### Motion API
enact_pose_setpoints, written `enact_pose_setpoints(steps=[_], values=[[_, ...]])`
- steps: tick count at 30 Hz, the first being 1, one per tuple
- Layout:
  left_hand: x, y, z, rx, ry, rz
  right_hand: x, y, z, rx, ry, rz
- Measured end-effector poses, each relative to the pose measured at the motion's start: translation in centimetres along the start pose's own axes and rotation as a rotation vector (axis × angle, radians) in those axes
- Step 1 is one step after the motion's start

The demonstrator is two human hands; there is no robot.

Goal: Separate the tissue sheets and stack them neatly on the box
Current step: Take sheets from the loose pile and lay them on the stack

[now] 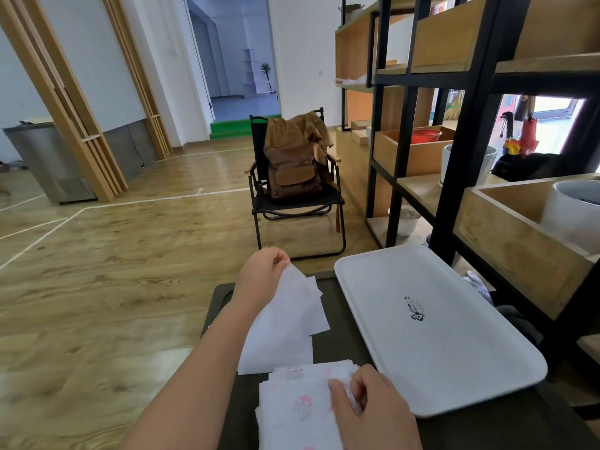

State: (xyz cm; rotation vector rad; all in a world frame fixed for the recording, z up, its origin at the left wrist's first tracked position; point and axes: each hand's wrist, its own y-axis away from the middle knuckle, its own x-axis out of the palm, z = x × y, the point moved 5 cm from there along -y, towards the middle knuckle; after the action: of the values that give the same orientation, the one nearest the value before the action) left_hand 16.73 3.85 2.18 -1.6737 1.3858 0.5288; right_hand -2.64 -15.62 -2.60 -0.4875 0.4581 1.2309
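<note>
Here, a single thin white tissue sheet is held up by the left hand, its top corner pinched between curled fingertips near the far edge of the dark, low table. The sheet hangs down and toward the viewer from that pinch, its lower edge reaching almost to the stack of white tissue sheets with faint pink print — a stack that lies at the near end of the table, directly below and in front of the raised hand. A second loose sheet edge is seen just behind the hanging one, to its right.

The right hand is laid on the right side of the stack, fingers bent, with the thumb and fingertips gripping the upper sheets at their right edge. The two hands are thus set well apart: the left one raised at the far end, the right one low on the pile.

Just beside the stack, on the right, a white rectangular plastic tray with a small dark printed mark is resting on the table. Beyond the table a black folding chair is seen on the wooden floor, carrying a brown canvas backpack. A black-framed wooden shelving unit stands at the right.
</note>
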Motion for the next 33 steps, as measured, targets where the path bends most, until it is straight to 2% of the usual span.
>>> enact_pose_setpoints(steps=[9,15,18,23,30,33], values=[[-6.4,4.4,-4.7,0.191,0.2,-0.072,-1.4,-1.3,1.1,-0.092,-0.045,0.089],[-8.4,5.2,-6.2,0.222,0.227,-0.057,-2.2,-5.3,3.7,-0.204,-0.104,0.009],[-8.6,5.2,-6.4,0.206,0.267,-0.052,-0.8,-8.2,4.6,-0.191,-0.091,0.065],[-7.9,4.7,-4.8,0.067,0.344,-0.097,1.2,-11.0,3.7,-0.138,0.042,0.177],[-6.5,4.4,1.2,-0.278,0.307,-0.281,-1.2,-10.5,2.3,-0.201,-0.109,0.356],[-5.0,5.0,3.9,-0.477,0.288,-0.259,-2.4,-10.5,2.8,-0.244,-0.134,0.343]])
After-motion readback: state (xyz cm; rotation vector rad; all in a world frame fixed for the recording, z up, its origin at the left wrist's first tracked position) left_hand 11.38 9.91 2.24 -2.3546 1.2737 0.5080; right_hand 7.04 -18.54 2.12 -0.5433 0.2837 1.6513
